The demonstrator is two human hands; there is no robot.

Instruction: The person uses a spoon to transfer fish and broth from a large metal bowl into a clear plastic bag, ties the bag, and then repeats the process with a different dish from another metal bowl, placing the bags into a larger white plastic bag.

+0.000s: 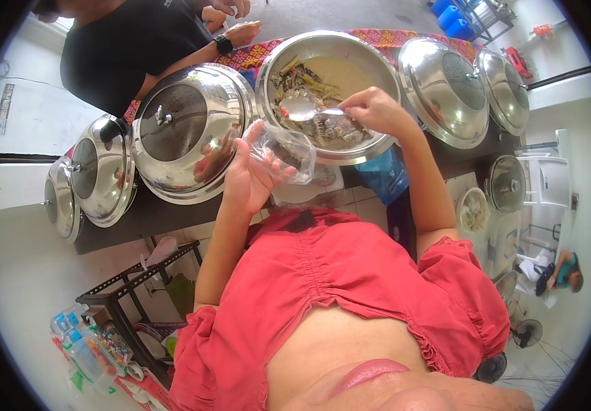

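Right hand (381, 111) grips metal spoon (298, 109) over stew (340, 72) in large steel bowl (382, 74); left hand (246, 175), open and spread, supports clear plastic bag (294, 152) near bowl's left side; lidded steel dishes (187, 133) left and right, person in dark shirt (107, 58) far left

Light was bright and diffuse, with glare on the steel lids (223, 123) and clear plastic bag (288, 152). Fisheye distortion curved the pale walls (18, 267), and fine detail softened toward the blackened edges.
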